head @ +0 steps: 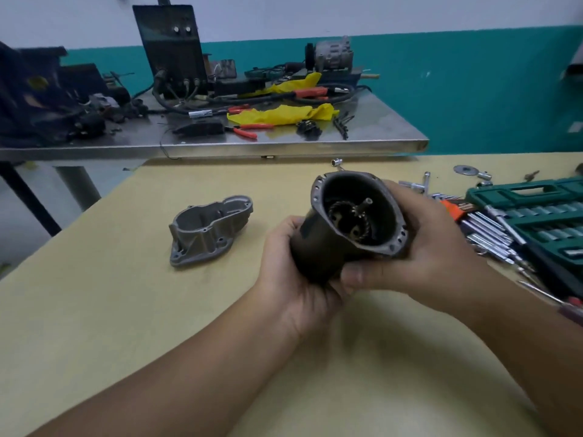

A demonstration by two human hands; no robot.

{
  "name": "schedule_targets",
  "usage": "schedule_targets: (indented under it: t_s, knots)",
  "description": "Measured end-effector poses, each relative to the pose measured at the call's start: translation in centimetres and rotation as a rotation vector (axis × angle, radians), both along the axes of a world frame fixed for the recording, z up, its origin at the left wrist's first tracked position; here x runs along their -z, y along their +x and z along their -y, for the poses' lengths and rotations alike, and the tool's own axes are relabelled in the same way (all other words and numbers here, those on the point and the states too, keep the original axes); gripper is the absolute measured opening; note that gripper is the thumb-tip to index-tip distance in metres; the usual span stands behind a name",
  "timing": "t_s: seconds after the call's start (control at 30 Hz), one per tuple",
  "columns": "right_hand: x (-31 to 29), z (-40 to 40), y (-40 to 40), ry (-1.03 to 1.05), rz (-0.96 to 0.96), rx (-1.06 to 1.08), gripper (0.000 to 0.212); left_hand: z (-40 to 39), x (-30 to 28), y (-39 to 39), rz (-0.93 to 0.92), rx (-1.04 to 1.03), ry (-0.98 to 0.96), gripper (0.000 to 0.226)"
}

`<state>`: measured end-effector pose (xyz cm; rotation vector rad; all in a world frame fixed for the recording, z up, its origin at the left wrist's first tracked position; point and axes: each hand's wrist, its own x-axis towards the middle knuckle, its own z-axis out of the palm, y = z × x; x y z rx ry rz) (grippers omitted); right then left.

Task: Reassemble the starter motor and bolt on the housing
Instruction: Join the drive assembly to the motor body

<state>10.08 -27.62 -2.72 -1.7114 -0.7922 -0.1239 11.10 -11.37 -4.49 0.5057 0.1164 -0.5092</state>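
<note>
I had the starter motor body [331, 247] gripped in my left hand [293, 272] and right hand [426, 247], gears seated inside, while the housing [208, 230] lay unbolted on the counter [126, 310] left of my left hand.

A black starter motor body [328, 244], a grey cast housing [205, 234] on a tan tabletop [126, 310], a dark green socket case [536, 197], yellow rags [284, 115], a teal wall [473, 89].
</note>
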Motion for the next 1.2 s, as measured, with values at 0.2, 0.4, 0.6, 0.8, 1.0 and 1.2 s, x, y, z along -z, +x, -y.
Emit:
schedule_targets:
  t_s: [0.2, 0.4, 0.6, 0.8, 1.0, 1.2]
  knots:
    - [-1.4, 2.3, 0.5, 0.559, -0.174, 0.141, 0.055, 0.5, -3.4, 3.7, 0.528, -0.255, 1.098, 0.013]
    - [-2.8, 7.4, 3.2, 0.829, -0.274, 0.371, 0.067, 0.7, -3.7, 10.8, 0.858, 0.128, 2.039, 0.050]
    - [-0.6, 7.6, 4.1, 0.711, -0.273, 0.549, 0.054, 1.7, -2.3, 12.1, 0.838, 0.493, 1.869, 0.076]
    - [0.3, 6.0, 4.1, 0.620, -0.268, 0.599, 0.012, -0.5, -2.6, 10.4, 0.903, 0.556, 1.574, 0.051]
    - [-0.2, 5.9, 3.8, 0.589, -0.246, 0.630, 0.017, 0.0, -3.1, 10.0, 0.970, 0.656, 1.583, 0.053]
    - [-0.2, 6.3, 4.2, 0.667, -0.247, 0.654, 0.027, -1.8, -3.4, 7.5, 1.056, 0.445, 1.511, 0.048]
